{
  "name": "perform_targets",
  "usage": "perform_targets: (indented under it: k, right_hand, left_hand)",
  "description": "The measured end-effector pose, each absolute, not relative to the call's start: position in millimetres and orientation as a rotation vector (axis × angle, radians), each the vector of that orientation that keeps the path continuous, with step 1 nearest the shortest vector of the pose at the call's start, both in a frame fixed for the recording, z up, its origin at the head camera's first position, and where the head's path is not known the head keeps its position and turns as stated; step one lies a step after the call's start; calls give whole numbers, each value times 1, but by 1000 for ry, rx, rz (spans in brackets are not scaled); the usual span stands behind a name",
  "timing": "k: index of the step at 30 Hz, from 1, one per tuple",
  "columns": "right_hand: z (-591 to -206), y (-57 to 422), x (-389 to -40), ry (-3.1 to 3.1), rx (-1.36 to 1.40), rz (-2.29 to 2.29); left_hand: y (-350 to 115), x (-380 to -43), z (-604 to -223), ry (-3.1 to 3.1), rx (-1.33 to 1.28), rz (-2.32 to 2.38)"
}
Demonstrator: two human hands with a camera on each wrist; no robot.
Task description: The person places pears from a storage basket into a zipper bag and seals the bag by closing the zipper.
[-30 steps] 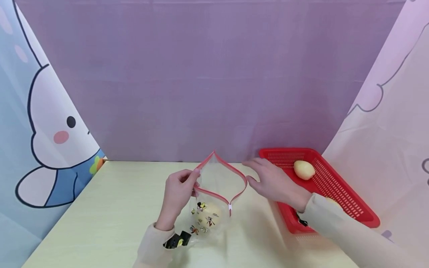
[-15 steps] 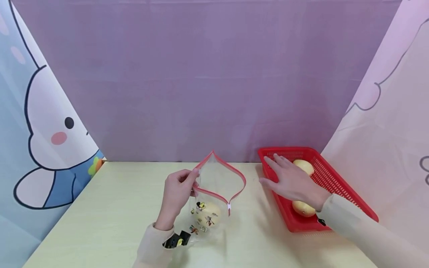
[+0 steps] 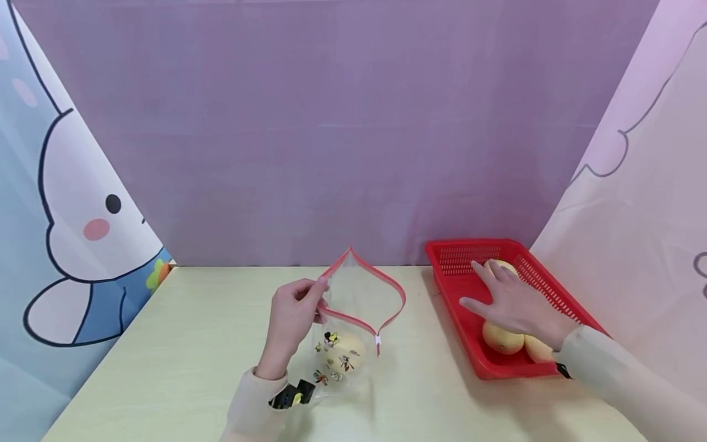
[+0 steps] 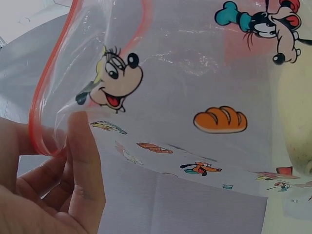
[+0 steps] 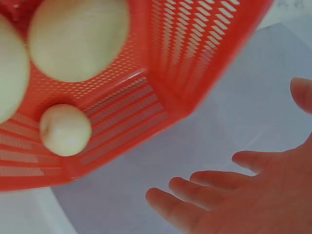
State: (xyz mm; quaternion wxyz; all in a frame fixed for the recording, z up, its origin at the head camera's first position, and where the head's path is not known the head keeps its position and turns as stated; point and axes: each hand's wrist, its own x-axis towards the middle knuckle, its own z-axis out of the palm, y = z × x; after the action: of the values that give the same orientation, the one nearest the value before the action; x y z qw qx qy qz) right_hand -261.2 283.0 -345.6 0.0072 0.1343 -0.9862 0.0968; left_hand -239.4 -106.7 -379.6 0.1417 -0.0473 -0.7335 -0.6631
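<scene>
My left hand pinches the left rim of a clear zip bag with a red closure and cartoon prints. The bag's mouth gapes, and its white slider sits at the near right end. Inside the bag lies a pale yellow, potato-like item, partly visible in the left wrist view too. My right hand hovers over a red plastic basket, fingers spread, holding nothing. Several similar pale yellow items rest in the basket; the hand partly covers them in the head view.
A pale wood-look table carries the bag and basket. Behind it hangs a purple cloth. Printed curtains flank both sides. The basket stands at the table's right, beside the right-hand curtain.
My right hand has left the bag's right rim and moved right, over the basket, with its fingers spreading. The left hand and the bag have stayed in place.
</scene>
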Motion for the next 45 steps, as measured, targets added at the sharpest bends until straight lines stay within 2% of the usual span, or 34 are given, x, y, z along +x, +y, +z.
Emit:
perform_targets:
  k: [16, 21, 30, 45]
  right_hand:
    - [-375, 314, -263, -3226, 310, 450]
    - [-386, 320, -265, -3271, 361, 636]
    - [-401, 324, -266, -3347, 259, 916]
    - [-405, 322, -267, -3413, 273, 676]
  left_hand:
    - [-112, -239, -379, -2128, -118, -1897]
    - [-113, -238, -379, -2122, -115, -1893]
    - [-112, -238, -378, -2120, -120, -1902]
    - [-111, -238, -379, -2123, -130, -1912]
